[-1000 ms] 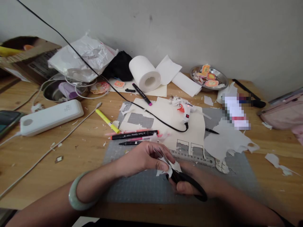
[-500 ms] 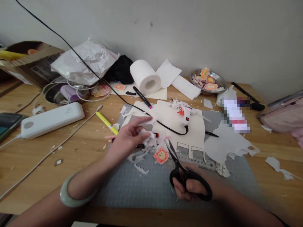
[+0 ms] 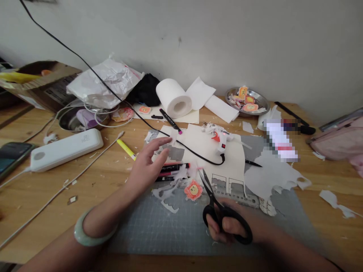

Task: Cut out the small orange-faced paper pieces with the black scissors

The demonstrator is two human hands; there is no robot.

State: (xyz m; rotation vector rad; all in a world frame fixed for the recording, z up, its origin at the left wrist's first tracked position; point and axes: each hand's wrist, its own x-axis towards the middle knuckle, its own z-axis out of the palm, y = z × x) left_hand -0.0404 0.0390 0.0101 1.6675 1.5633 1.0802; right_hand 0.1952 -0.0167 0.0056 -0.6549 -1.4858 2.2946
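My left hand is raised above the left of the grey cutting mat, thumb and fingers apart. A blurred white scrap shows by its fingertips; whether they touch is unclear. Beside the hand lie dark markers with paper offcuts around them. My right hand grips black-handled scissors, fingers through the loops, blades slightly parted and pointing away. Just left of the blades, a small orange paper cutout with a yellow drawn face lies flat on the mat.
A hot glue gun sits on cream card, its black cord crossing the table. A steel ruler lies on the mat. Behind stand a paper roll and metal dish of cutouts. A white power strip is left.
My left hand has spread its fingers and shifted slightly left, uncovering more of the markers. White scraps near its fingers have moved. My right hand keeps the scissors almost in place.
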